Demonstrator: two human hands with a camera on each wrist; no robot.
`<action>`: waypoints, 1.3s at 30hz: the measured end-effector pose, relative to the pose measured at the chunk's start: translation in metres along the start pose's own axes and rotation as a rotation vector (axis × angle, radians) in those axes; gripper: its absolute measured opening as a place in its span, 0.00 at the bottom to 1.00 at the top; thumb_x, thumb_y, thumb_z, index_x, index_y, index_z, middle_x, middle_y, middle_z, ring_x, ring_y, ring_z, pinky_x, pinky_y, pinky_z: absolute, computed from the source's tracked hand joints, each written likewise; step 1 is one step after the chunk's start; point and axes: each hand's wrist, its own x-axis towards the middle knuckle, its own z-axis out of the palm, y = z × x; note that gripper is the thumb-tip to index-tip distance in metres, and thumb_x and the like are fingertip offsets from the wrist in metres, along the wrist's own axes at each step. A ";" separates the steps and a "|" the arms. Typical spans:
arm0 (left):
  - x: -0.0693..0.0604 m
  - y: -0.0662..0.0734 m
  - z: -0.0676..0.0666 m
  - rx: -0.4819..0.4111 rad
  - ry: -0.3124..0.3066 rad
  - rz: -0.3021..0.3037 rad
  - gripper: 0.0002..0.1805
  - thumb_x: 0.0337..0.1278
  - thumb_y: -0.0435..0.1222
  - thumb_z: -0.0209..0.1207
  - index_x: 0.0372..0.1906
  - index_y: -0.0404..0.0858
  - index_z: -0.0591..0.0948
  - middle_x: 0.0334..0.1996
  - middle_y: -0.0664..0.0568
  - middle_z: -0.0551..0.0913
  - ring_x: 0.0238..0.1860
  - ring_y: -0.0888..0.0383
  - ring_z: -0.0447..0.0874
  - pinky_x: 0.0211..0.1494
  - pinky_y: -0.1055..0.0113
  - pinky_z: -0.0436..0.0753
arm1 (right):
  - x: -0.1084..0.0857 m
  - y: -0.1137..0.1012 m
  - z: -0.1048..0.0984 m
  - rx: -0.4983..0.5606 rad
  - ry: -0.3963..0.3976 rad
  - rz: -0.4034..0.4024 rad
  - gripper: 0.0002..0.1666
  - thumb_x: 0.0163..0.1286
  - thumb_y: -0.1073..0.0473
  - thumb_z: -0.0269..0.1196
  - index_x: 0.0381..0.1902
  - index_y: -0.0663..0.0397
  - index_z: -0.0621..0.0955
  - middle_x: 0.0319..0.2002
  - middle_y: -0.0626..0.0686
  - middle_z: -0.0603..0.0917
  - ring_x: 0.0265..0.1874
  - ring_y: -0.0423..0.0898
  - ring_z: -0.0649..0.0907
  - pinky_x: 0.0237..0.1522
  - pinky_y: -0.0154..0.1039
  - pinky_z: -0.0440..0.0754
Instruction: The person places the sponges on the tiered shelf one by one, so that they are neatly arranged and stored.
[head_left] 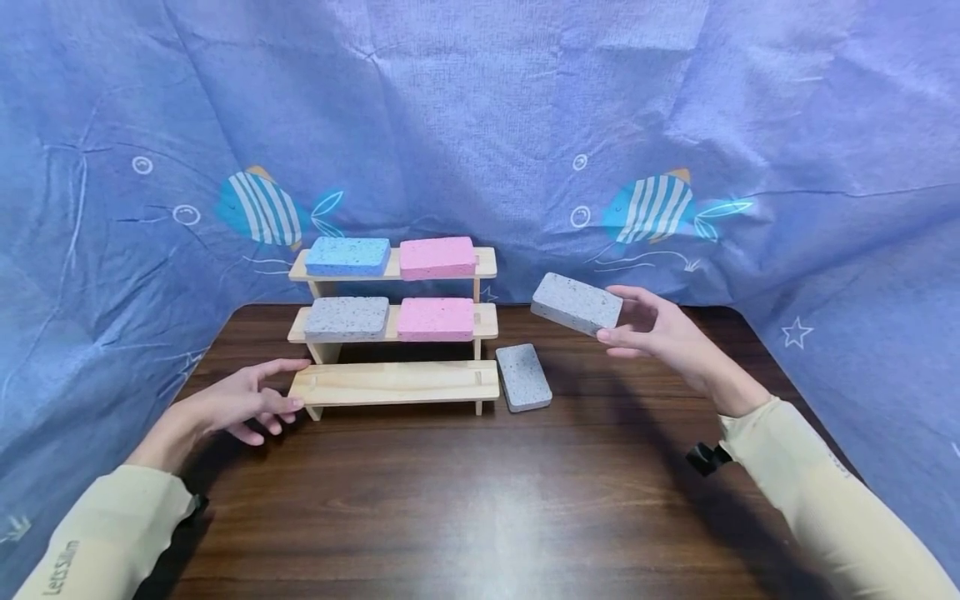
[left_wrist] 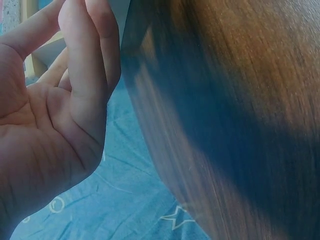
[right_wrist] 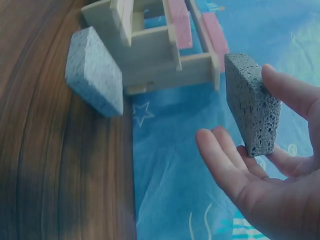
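Blue cloth printed with striped fish (head_left: 480, 125) hangs behind a dark wooden table (head_left: 420, 500), where we see a three-tier wooden rack (head_left: 393, 383). On its top tier sit a blue block (head_left: 347, 256) and an upper pink block (head_left: 437, 257); on the middle one, a shelved gray block (head_left: 347, 317) and a lower pink block (head_left: 435, 319). A loose gray block (head_left: 523, 377) lies on the table just beside the rack's right end.

We find the held gray block (head_left: 576, 302) in the air to the right of the rack, tilted and apart from it. The right hand (head_left: 660, 332) pinches it near its right end, thumb and fingers on opposite edges. The left hand (head_left: 240, 398) has its fingers loosely spread at the left end of the bare lowest tier, apparently touching it; whether it presses, we cannot tell.

Up close from the right wrist, we see a pitted, porous surface. We judge the block light, fairly stiff and unlikely to slip, though a hard squeeze might dent it or chip a corner. We would take it across its narrow edges, as here, or nearer the middle if it wants to swing.
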 end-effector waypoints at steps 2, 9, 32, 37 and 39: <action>0.002 0.001 0.002 0.001 -0.002 0.007 0.47 0.67 0.41 0.65 0.81 0.42 0.51 0.37 0.40 0.86 0.31 0.52 0.84 0.26 0.58 0.85 | -0.001 -0.004 0.001 0.002 -0.008 -0.020 0.48 0.65 0.61 0.73 0.77 0.54 0.61 0.60 0.63 0.71 0.48 0.47 0.86 0.48 0.51 0.85; 0.005 -0.004 0.007 -0.013 0.003 0.000 0.47 0.66 0.42 0.66 0.81 0.43 0.52 0.38 0.40 0.87 0.32 0.52 0.84 0.28 0.57 0.86 | -0.003 -0.009 0.009 0.034 -0.071 -0.080 0.48 0.65 0.65 0.72 0.78 0.54 0.61 0.62 0.62 0.72 0.49 0.49 0.86 0.50 0.52 0.84; 0.002 0.002 0.000 0.002 0.001 -0.010 0.46 0.67 0.41 0.65 0.81 0.43 0.51 0.37 0.40 0.86 0.30 0.52 0.84 0.26 0.58 0.85 | 0.010 -0.042 0.053 -0.098 -0.220 -0.199 0.48 0.60 0.60 0.77 0.74 0.35 0.69 0.65 0.54 0.70 0.46 0.54 0.84 0.43 0.44 0.85; -0.001 0.002 0.000 0.000 0.002 -0.021 0.46 0.67 0.41 0.65 0.81 0.42 0.51 0.37 0.41 0.85 0.30 0.52 0.84 0.26 0.58 0.85 | 0.013 -0.045 0.066 -0.083 -0.260 -0.215 0.48 0.59 0.61 0.77 0.74 0.36 0.69 0.59 0.57 0.72 0.41 0.54 0.83 0.42 0.43 0.83; -0.001 0.002 0.001 -0.004 0.003 -0.020 0.47 0.67 0.42 0.65 0.81 0.42 0.51 0.37 0.41 0.85 0.30 0.52 0.84 0.26 0.58 0.85 | 0.015 -0.046 0.069 -0.079 -0.269 -0.220 0.47 0.59 0.62 0.78 0.73 0.37 0.69 0.56 0.59 0.73 0.41 0.55 0.83 0.41 0.43 0.83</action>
